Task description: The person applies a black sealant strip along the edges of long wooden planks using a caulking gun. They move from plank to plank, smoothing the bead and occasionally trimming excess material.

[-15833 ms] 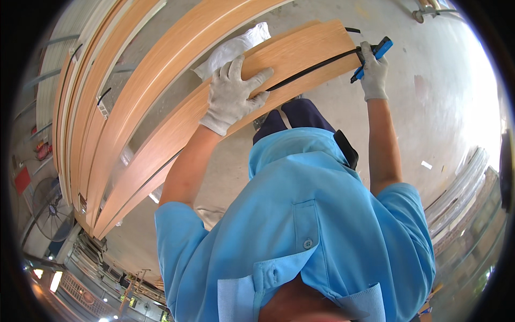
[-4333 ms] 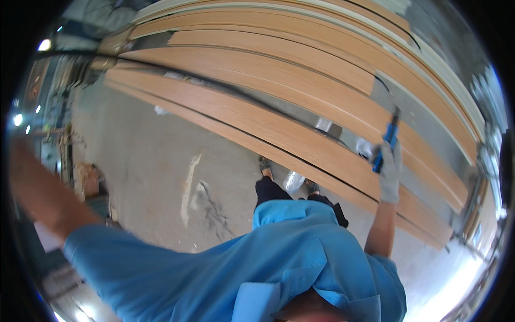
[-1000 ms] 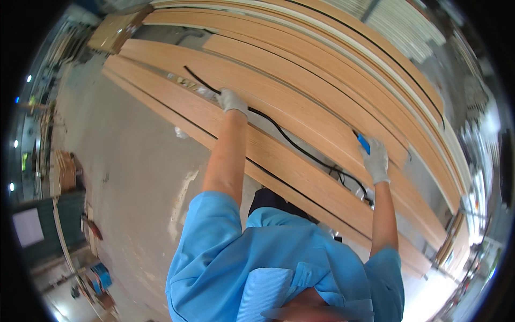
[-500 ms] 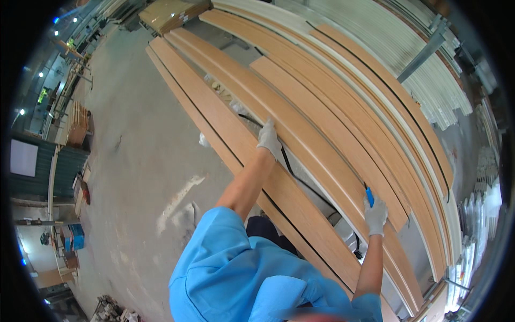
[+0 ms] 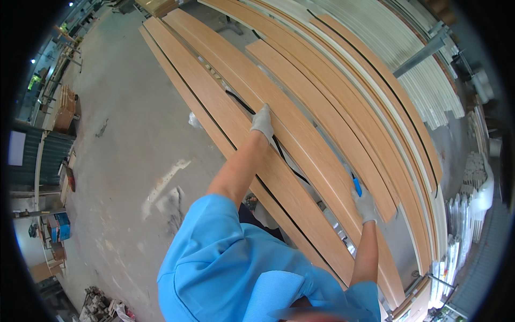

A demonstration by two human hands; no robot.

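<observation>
My left hand (image 5: 263,122), in a pale glove, is closed at the near edge of a long wood-coloured board (image 5: 300,139). A loose black strip (image 5: 281,153) runs into that hand from one side and out the other, its slack hanging in the gap between two boards. My gloved right hand (image 5: 366,208) grips a small blue-handled tool (image 5: 357,187) with a dark tip, over the same board's far edge. Its fingers wrap the handle, and the tool's exact kind is too small to make out. Closer to my body lies another board (image 5: 214,115) with a black line along it.
More long boards (image 5: 322,88) lie side by side beyond, one carrying a black strip (image 5: 386,88). Stacked white lengths (image 5: 397,48) and a grey metal post (image 5: 421,56) stand at far right. Concrete floor (image 5: 123,123) spreads to the left, with a rubble pile (image 5: 99,303) at lower left.
The boards and both hands sit slightly higher and further left in the picture as the view shifts. Both hands keep their grips, and less black strip hangs below my left hand.
</observation>
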